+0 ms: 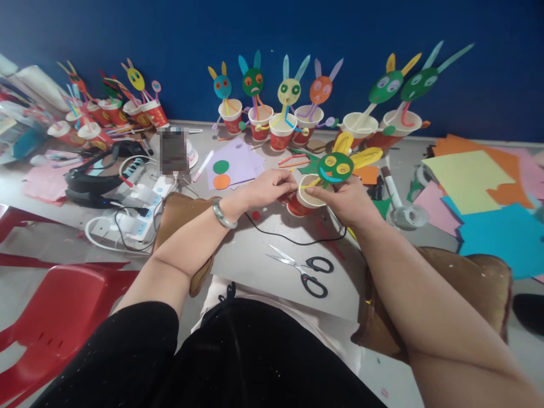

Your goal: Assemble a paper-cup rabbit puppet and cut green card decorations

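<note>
A red-and-white paper cup (298, 205) is between my hands, tilted a little above the table. My right hand (351, 201) grips its right side, thumb at the rim and other fingers hidden behind. Over the cup stands a green paper rabbit head (335, 168) with yellow ears, yellow ring eyes and a blue mouth; a yellow strip (313, 182) lies across the opening. At the cup's left rim my left hand (276, 188) is closed in a pinch, and what its fingertips hold is hidden. Black-handled scissors (302, 268) lie slightly spread on the table below the cup.
Several finished rabbit cups (283, 133) line the blue wall. Coloured paper sheets (488, 232) and a tape roll (410, 216) lie right. Green (220, 166) and orange paper discs (221, 181) rest on purple paper. A power strip (155, 207) with cables sits left; a black cable (293, 243) crosses the table.
</note>
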Available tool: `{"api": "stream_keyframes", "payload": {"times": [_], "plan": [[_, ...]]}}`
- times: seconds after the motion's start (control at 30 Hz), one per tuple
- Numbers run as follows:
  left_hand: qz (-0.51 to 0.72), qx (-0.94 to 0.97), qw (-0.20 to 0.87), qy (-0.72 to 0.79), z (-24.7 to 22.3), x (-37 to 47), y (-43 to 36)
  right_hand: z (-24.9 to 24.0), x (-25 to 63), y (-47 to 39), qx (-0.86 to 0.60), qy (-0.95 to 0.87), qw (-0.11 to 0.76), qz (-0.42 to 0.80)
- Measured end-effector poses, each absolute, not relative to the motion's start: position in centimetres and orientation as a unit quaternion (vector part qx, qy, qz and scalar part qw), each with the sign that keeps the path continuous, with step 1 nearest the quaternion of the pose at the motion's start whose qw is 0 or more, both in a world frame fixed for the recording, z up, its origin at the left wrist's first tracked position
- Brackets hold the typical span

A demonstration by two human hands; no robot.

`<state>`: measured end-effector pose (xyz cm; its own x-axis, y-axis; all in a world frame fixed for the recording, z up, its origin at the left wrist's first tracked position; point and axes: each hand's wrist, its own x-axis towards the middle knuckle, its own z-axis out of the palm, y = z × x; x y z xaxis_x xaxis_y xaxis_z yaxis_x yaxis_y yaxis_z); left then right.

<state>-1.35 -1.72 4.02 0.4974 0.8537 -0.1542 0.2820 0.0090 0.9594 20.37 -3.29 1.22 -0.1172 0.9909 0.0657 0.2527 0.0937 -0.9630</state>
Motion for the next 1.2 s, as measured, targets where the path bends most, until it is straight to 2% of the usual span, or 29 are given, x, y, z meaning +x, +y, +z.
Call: {"api": "stream_keyframes", "payload": {"times": [0.33,0.5,0.87,1.2], "plan": [[0.201,0.694,0.563,0.402,4.1,-1.6,-1.7,0.9,20.5,-3.1,-0.509,-0.6,0.413,0.459],[0.192,0.678,0.558,0.439,4.1,-1.1,-2.2,1.4,20.1,-3.2,-0.511,-0.564,0.416,0.497],[0.201,0.726,0.501,0.426,4.1,-1.3,-1.9,0.8,20.4,-3.0,-0.523,-0.572,0.419,0.473],[0.206,0.702,0.529,0.429,3.9,-1.0,-2.3,0.4,20.5,-2.9,-0.502,-0.554,0.425,0.51]]}}
